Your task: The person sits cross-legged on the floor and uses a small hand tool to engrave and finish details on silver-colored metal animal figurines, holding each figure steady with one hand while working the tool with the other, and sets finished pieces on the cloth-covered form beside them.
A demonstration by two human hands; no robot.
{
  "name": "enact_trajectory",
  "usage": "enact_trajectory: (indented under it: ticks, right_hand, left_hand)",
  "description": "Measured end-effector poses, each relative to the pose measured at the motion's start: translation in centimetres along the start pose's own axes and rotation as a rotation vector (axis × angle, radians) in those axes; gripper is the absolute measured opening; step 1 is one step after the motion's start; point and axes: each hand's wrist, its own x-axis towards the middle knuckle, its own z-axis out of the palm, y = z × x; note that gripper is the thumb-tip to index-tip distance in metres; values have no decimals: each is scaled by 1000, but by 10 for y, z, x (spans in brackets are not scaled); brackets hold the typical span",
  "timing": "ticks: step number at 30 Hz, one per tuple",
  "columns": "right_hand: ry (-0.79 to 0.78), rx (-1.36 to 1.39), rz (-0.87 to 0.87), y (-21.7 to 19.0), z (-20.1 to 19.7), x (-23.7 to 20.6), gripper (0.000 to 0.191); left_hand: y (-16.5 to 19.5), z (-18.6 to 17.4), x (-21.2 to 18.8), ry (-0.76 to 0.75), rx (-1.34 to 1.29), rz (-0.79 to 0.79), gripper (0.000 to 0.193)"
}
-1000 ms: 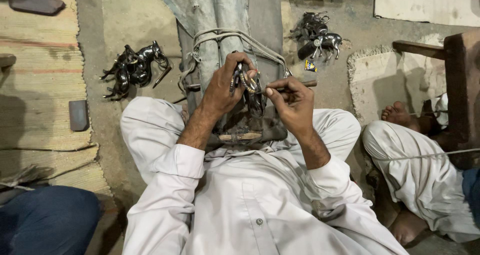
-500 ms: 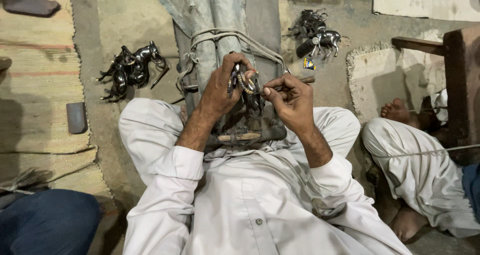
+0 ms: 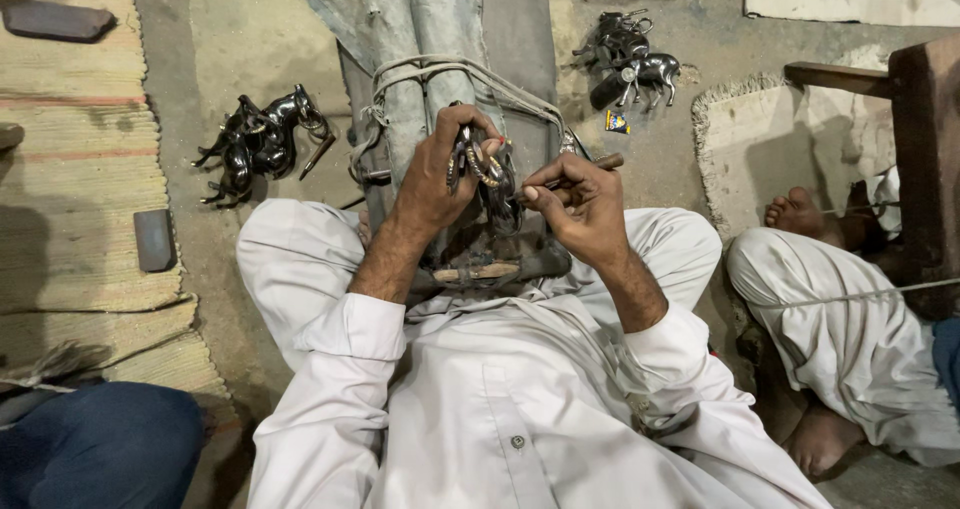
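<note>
Figurine piles (image 3: 260, 144) and (image 3: 628, 57) flank the bound post (image 3: 440, 39), apparently upright.

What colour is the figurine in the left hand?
Dark metal figurine with brassy trim, head view.

Both forearms rise from white sleeves and meet; the left hand (image 3: 435, 174) is clenched, the right hand (image 3: 585, 204) pinches with fingertips.

Place: a craft workshop set on the floor.
Signs: dark metal animal figurines (image 3: 258, 141) heaped on bare concrete floor (image 3: 200, 39); woven mat (image 3: 70, 169); people seated on the ground.
</note>
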Motion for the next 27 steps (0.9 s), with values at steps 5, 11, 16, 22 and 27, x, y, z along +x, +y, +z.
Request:
enact_trajectory:
  ticks: [5, 11, 16, 22, 27]
  right_hand:
    - [-24, 50, 8, 2, -2, -2, 4]
    - [-38, 19, 3, 6, -5, -4, 5]
    - [-38, -9, 11, 5, -6, -6, 5]
    - [-88, -90, -64, 6, -11, -7, 5]
    - [-132, -78, -156, 11, -15, -8, 8]
  left_hand:
    - [1, -1, -1, 2, -8, 5, 28]
    - [1, 0, 0, 8, 10, 5, 29]
    - [1, 0, -1, 3, 3, 6, 29]
    - [-1, 1, -1, 5, 14, 16, 28]
    - [-3, 2, 0, -10, -7, -1, 27]
